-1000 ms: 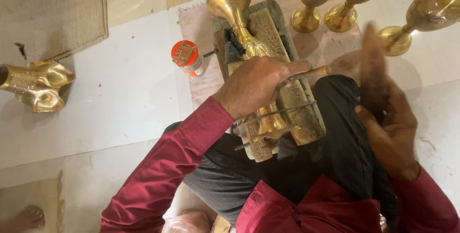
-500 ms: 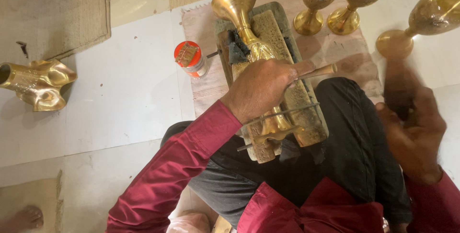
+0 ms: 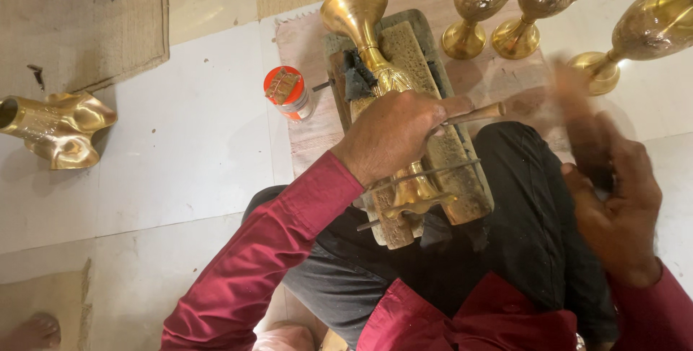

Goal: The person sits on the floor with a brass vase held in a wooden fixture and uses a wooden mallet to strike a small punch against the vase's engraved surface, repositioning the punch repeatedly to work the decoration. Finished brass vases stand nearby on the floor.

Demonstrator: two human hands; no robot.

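Two hands are at work over a brass vase (image 3: 375, 69) lying on its side on a padded wooden block (image 3: 426, 127) across the person's lap, its flared mouth pointing away. The left hand (image 3: 393, 134) is closed over the vase's body, pinning it down, with a thin wooden-handled tool (image 3: 476, 113) poking out from its fingers towards the right. The right hand (image 3: 613, 192), half a second ago lifted near the upright vases (image 3: 505, 5), has dropped back closer to the lap; it is motion-blurred, curled around something dark, though what it grips I cannot tell. That swing reads as a striking stroke in progress. A small orange-capped jar (image 3: 289, 93) stands just left of the block.
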